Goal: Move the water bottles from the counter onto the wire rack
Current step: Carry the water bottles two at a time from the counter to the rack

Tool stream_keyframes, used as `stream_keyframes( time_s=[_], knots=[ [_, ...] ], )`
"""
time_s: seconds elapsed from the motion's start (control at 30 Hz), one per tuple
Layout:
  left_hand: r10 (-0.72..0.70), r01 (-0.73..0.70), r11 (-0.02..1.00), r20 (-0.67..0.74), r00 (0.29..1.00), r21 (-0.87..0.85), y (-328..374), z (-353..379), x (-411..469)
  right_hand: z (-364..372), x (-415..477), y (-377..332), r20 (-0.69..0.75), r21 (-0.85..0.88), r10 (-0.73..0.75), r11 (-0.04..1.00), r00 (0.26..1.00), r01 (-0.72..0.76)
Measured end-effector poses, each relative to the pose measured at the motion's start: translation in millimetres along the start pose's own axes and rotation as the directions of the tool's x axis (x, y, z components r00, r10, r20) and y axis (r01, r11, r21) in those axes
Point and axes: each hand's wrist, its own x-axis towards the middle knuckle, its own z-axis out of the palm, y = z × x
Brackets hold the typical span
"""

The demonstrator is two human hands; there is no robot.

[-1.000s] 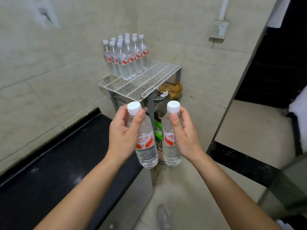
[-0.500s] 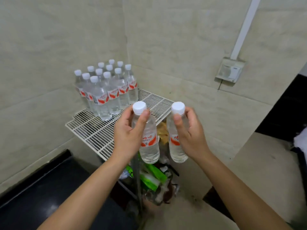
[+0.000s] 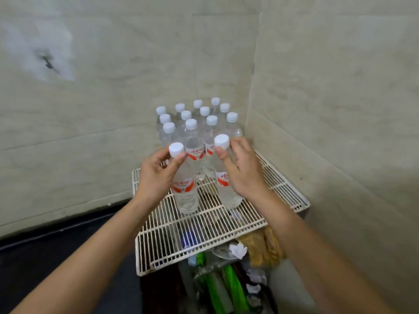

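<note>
My left hand (image 3: 156, 177) grips a clear water bottle (image 3: 186, 196) with a white cap and a red-and-white label. My right hand (image 3: 242, 171) grips a second bottle of the same kind (image 3: 227, 193). Both bottles are upright over the middle of the white wire rack (image 3: 204, 232), their bases at or just above the wires; contact is unclear. Several identical bottles (image 3: 197, 123) stand packed together at the rack's back, in the corner of the two tiled walls.
The black counter (image 3: 45, 257) runs along the left wall, ending at the rack's left edge. Under the rack lie green packets (image 3: 233, 288), crumpled paper and a brown bag (image 3: 260, 248). Beige tiled walls close in behind and to the right.
Both hands have carried their bottles forward from beside the rack to over its middle and lowered them towards the wires. The view has closed in on the rack.
</note>
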Motion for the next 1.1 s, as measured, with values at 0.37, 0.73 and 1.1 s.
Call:
stream_keyframes(
  time_s=[0.37,0.73,1.1],
  knots=[
    [-0.102,0.109,0.993,-0.113,0.988,0.05,-28,10,25,37,45,42,0.304,0.114,-0.015,0.993,0.953,-0.02],
    [-0.373,0.33,0.859,0.038,0.927,0.391,-109,-11,-32,70,-30,98,0.541,0.065,0.299,0.917,0.786,-0.394],
    [-0.319,0.359,0.819,-0.166,0.933,0.447,-127,12,-21,94,-16,94,0.474,-0.162,0.294,0.956,0.83,-0.246]
  ],
)
